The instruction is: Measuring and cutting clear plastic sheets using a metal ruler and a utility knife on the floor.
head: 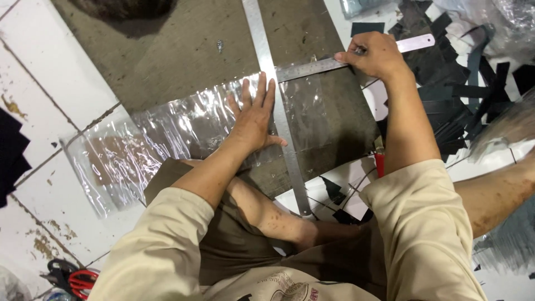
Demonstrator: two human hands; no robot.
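Clear plastic sheet (167, 134): lying flat and crinkled across the brown board (184, 56), spilling off its left edge onto the tiled floor (33, 67).
Left hand (253, 120): pressing down open, fingers spread, on the sheet and touching the long steel ruler (278, 111).
Right hand (376, 56): closing around a small tool, too hidden to identify, on the cross ruler (356, 58) at the far right.
Progress: rulers squared on the sheet; no finished cut showing, so marking or cutting seems in hand.
Surroundings: black offcuts (462, 95) piling at right; red-handled pliers (78, 278) lying near left.
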